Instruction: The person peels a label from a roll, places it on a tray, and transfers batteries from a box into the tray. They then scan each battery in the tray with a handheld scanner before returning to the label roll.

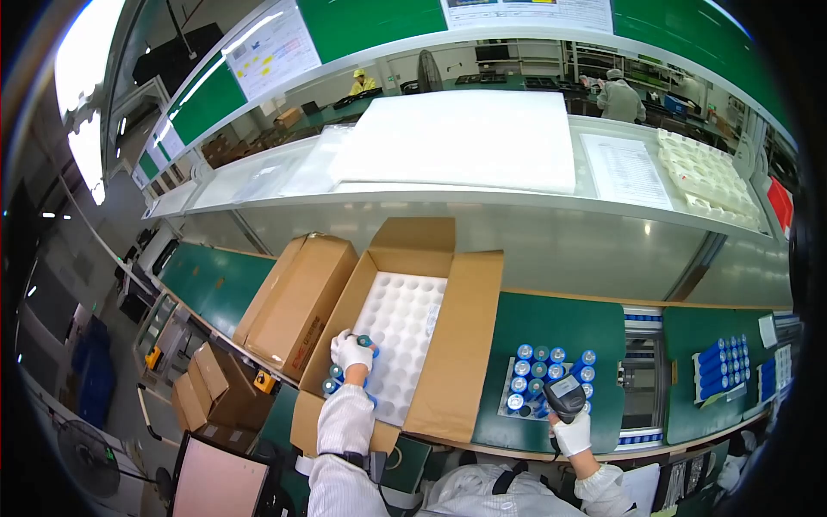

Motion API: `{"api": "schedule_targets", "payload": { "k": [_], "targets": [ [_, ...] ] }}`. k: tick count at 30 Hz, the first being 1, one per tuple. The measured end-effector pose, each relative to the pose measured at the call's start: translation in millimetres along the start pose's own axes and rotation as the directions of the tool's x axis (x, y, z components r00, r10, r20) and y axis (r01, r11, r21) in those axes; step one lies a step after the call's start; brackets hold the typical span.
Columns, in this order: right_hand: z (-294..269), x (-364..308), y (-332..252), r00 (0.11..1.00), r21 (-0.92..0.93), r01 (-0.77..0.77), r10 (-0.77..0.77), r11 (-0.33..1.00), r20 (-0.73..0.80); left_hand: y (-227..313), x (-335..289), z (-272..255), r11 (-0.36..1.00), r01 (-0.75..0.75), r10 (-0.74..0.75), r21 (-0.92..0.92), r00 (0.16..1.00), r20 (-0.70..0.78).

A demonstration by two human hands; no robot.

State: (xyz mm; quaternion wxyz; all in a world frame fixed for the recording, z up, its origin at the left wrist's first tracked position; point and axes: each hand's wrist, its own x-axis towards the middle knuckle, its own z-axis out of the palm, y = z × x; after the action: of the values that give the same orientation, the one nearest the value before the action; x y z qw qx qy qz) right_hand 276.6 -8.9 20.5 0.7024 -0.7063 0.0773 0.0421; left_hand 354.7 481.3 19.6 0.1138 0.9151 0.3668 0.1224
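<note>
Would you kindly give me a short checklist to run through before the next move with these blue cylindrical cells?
1. Cardboard box open: ok, the white foam tray inside is exposed.
2. Foam tray filled: not ok, the blue cells in the box show only along its left side.
3. Left hand gripping a cell securely: cannot tell, the contact is hidden.
4. Right hand holding the handheld scanner: ok.
5. Scanner clear of the blue cells on the green bench: cannot tell, it overlaps them in this view.

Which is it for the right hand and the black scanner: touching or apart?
Touching: the head view shows the gloved right hand gripping the black scanner at its lower end.
</note>
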Motion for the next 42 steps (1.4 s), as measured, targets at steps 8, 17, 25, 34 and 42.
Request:
{"api": "schedule_targets", "payload": {
  "k": [8, 17, 25, 34, 42],
  "targets": [
    [8.7, -0.1, -2.6, 0.993, -0.104, -0.032, 0.043, 0.994, 0.106, 17.3, 13.5, -6.3, -0.399, 0.174, -0.02, -0.9, 0.98, 0.198],
    [36.2, -11.6, -65.4, 0.861, -0.304, 0.386, -0.222, 0.871, 0.457, 140.4, -84.8, -38.0, -0.536, 0.706, 0.334, -0.462, 0.681, 0.652],
    [36.9, -22.0, -78.5, 0.804, -0.28, 0.456, -0.257, 0.845, 0.536, 191.0, -125.5, -24.6, -0.357, 0.908, 0.58, -0.218, 0.398, 0.711],
    [8.3, -22.7, -48.1, 0.819, -0.379, 0.48, -0.249, 0.791, 0.517, 228.1, -171.6, -39.8, -0.267, 0.731, 0.314, -0.628, 0.682, 0.661],
    [-22.7, -38.2, -44.4, 0.822, -0.384, 0.457, -0.216, 0.803, 0.526, 238.0, -216.9, -42.8, -0.059, 0.514, 0.249, -0.856, 0.838, 0.486]
  ]
}}
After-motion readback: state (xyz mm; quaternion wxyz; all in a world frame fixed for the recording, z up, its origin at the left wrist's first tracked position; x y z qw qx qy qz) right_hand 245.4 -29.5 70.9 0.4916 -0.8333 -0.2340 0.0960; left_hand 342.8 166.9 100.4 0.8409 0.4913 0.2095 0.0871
